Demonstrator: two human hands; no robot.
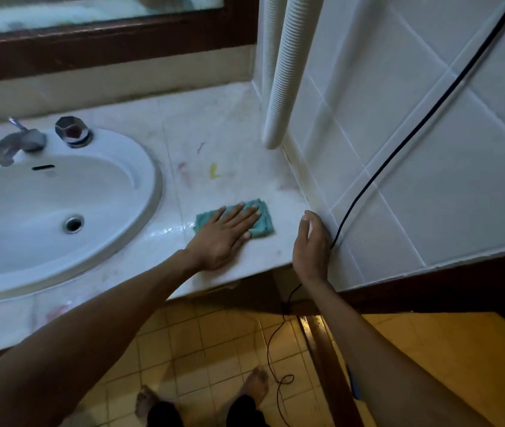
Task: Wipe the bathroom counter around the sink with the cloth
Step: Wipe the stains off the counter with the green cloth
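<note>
A: Counter finish?
B: Pale marble-look stone counter (229, 134): smooth, glossy sheen beside the teal fuzzy cloth (265, 223), smudged elsewhere.
A: Rest?
B: White oval ceramic sink (140, 167) glossy. Chrome metal tap (7, 144) shiny. White ribbed plastic hose (285, 81) matt. White glazed wall tiles (430, 164) smooth.

Open stretch: bare counter (223, 149) between sink (149, 180) and wall (430, 164), free from the cloth (263, 221) to the rear edge.
Left side: the sink rim bounds it; tap (4, 146) and knob (72, 132) stand at its back.
Rear right corner: two hoses (282, 87) hang just above the counter.
Right edge: the wall shuts it, and a cable (399, 143) slants down it.
Front right corner: right hand (311, 245) against the wall; left hand (223, 238) flat on the cloth, with a narrow gap between.
</note>
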